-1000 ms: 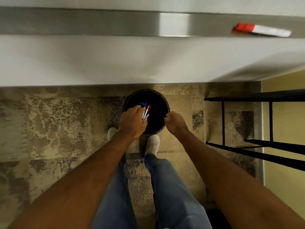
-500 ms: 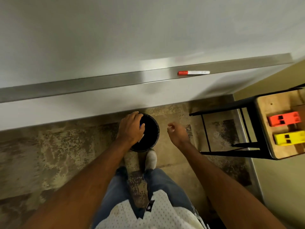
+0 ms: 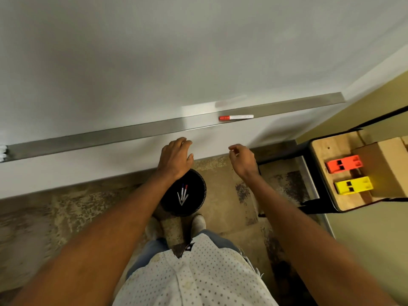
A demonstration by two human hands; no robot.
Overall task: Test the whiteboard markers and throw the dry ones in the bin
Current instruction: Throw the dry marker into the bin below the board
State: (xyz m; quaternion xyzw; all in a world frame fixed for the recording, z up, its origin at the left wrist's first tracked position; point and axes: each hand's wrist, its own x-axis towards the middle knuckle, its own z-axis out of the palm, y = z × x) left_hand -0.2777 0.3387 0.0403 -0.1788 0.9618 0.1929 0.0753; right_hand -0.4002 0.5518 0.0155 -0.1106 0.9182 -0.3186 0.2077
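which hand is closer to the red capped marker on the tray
Right. The right hand hangs just below the red-capped white marker on the metal tray; the left hand sits lower-left, above the round black bin.

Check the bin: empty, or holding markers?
Holding markers. Several thin markers lie on the bottom of the black bin, one with a red cap, one blue.

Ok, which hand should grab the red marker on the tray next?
Probably the right hand: it is empty, fingers loosely curled, almost straight below the red marker on the tray. The left hand, also empty, sits further to the side, above the bin.
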